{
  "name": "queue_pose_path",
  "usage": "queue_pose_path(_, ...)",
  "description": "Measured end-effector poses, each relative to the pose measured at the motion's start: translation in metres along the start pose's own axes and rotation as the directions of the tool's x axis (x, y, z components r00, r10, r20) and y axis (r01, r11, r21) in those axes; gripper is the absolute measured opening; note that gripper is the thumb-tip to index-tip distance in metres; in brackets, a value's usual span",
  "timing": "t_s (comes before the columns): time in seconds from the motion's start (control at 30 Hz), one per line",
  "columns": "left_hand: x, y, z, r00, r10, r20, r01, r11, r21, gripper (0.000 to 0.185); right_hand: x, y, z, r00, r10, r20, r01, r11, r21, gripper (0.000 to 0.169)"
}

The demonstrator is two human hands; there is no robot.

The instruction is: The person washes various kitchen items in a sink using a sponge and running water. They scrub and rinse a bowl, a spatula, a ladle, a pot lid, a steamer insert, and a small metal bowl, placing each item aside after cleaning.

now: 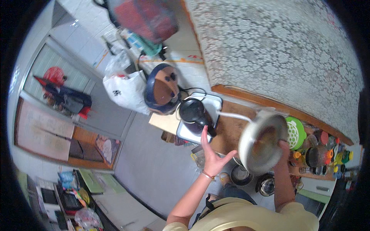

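Observation:
A white-sided saucepan [261, 144] with a white handle is tilted in mid-air over a brown board [231, 122], its inside showing, blurred. My right hand [284, 150] grips its rim on the right side. Near its left side my left hand [215, 160] is raised with thumb and fingers spread, holding nothing. Just beyond those fingertips stands a black kettle or jug [195, 114] on a white tray [220, 101]. A lime-green colander [302, 134] is behind the saucepan, to the right.
Bottles and jars [318, 156] crowd the counter at right. A dark blue appliance [162, 89] and a white bag [127, 89] stand beyond the tray. On the floor are a dark pan [241, 174] and a shiny round metal item [266, 184]. A patterned curtain or cloth [271, 55] hangs above.

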State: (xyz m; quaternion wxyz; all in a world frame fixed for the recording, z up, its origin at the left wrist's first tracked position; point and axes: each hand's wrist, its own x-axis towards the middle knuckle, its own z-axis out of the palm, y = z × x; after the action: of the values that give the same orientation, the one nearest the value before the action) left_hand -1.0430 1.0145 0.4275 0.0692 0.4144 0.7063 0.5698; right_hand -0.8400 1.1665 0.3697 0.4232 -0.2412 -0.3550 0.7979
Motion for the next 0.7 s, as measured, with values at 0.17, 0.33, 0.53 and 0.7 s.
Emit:
queue_pose_path(0.17, 0.026, 0.037, -0.015, 0.966, 0.258, -0.033, -0.238, 0.926, 0.292, 0.098, -0.024, -0.049, 0.105, 0.784, -0.135, 0.606, -0.280, 0.795, 0.539, 0.058)
queue_pose_path(0.33, 0.074, 0.050, -0.114, 0.828, -0.072, -0.556, -0.105, 0.954, -0.280, 0.029, -0.037, -0.048, 0.144, 0.717, -0.076, 0.693, -0.357, 0.813, 0.460, 0.056)
queue_pose_path(0.53, -0.057, 0.062, -0.258, 0.547, -0.035, -0.836, -0.131, 0.983, -0.127, 0.036, -0.061, -0.019, 0.198, 0.631, 0.058, 0.774, -0.486, 0.807, 0.335, 0.054)
queue_pose_path(0.7, -0.191, 0.122, -0.321, 0.528, -0.082, -0.845, 0.063, 0.996, -0.057, 0.016, -0.084, 0.033, 0.228, 0.296, 0.420, 0.858, -0.739, 0.670, -0.073, 0.054)
